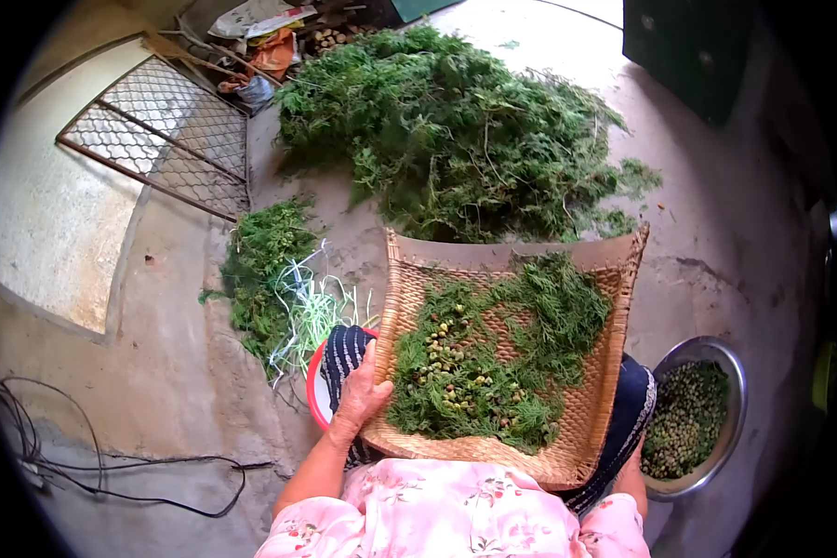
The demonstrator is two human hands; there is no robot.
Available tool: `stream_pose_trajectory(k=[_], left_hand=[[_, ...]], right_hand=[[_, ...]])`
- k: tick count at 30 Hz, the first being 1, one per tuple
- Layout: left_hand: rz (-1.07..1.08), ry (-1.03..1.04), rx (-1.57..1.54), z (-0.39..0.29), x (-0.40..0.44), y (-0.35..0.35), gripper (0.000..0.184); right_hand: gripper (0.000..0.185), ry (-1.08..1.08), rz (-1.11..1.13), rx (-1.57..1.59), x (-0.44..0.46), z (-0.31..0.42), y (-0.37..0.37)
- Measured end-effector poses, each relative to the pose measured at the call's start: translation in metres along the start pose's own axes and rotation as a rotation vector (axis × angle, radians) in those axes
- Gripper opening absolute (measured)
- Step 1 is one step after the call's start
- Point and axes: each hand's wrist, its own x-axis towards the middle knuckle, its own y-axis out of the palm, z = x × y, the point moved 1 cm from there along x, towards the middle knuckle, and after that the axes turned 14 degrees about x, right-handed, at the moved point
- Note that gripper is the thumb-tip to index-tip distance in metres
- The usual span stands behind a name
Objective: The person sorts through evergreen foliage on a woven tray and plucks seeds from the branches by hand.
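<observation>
A woven bamboo winnowing tray [593, 409] rests across my lap. On it lie green cypress-like sprigs [563, 312] and a cluster of small yellow-green cones [446, 367]. My left hand [365, 395] is closed on the tray's left edge, thumb along the side and the other fingers mostly hidden. Low at the right, beside my leg and close to the metal basin [740, 409], is my right hand [634, 454]; its fingers are hidden. Many small round cones [686, 414] and some green bits fill that basin.
Beyond the tray lies a large heap of green branches [446, 130]. Smaller sprigs [265, 270] and pale plastic strips [307, 307] are at the left, near a red-rimmed basin [318, 395]. A metal grille [167, 130] leans on the wall; black cables [158, 460] cross the floor.
</observation>
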Motion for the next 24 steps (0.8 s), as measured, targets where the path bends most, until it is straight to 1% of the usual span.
stream_pose_trajectory(k=[5, 7, 8, 9, 11, 12, 14, 19, 21, 24], left_hand=[[0.017, -0.004, -0.049, -0.011, -0.001, -0.009, 0.074], [-0.063, 0.089, 0.01, -0.001, 0.001, 0.001, 0.075], [-0.016, 0.059, -0.005, 0.0, 0.001, 0.001, 0.075], [0.02, 0.022, -0.017, 0.0, 0.002, 0.001, 0.076], [0.027, 0.016, 0.0, 0.006, 0.003, 0.003, 0.077], [0.017, 0.03, -0.009, 0.007, 0.003, 0.003, 0.077], [0.01, 0.033, -0.024, 0.004, 0.002, 0.003, 0.077], [0.0, 0.05, -0.066, 0.003, 0.001, 0.003, 0.074], [-0.015, 0.06, -0.088, 0.003, 0.002, 0.001, 0.074], [0.017, 0.065, -0.17, 0.0, 0.002, -0.003, 0.07]], right_hand=[[0.052, 0.067, -0.05, 0.395, -0.015, -0.047, -0.007], [0.053, 0.062, -0.056, 0.503, -0.019, -0.065, -0.015], [0.053, 0.055, -0.069, 0.516, -0.026, -0.073, -0.018], [0.054, -0.001, -0.105, 0.396, -0.029, -0.078, -0.016], [0.055, -0.063, -0.133, 0.276, -0.037, -0.083, -0.015], [0.052, -0.08, -0.199, 0.211, -0.06, -0.082, -0.014], [0.05, -0.039, -0.202, 0.118, -0.093, -0.084, -0.011], [0.047, 0.085, -0.096, -0.064, -0.168, -0.074, -0.008], [0.045, 0.137, -0.084, -0.114, -0.204, -0.071, -0.026], [0.043, 0.218, -0.122, -0.172, -0.255, -0.06, -0.069]])
